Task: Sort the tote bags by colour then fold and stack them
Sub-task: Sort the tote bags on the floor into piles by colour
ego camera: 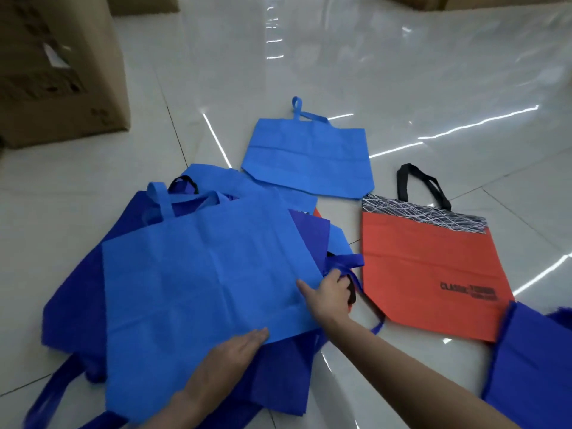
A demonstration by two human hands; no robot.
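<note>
Sorting is judged to be at an early stage. A separated light-blue bag (309, 156) lies flat just beyond the orange tote bag (433, 274), a dark-blue bag (535, 366) lies at its near right, and no stack is seen. Left of the orange bag sits the mixed pile (71, 305). On its top light-blue bag (201, 274), the left hand (229, 351) presses flat, fingers straight, while the right hand (331, 289) pinches the edge.

We see our left hand (235, 351) and our right hand (328, 292) uncovered, with both wrists bare. Our left forearm (182, 404) shows as a short bare stretch up to the bottom edge of the view. Our right forearm (411, 370) shows as a long, slender bare stretch. The fingers of our left hand look slightly blurred.
</note>
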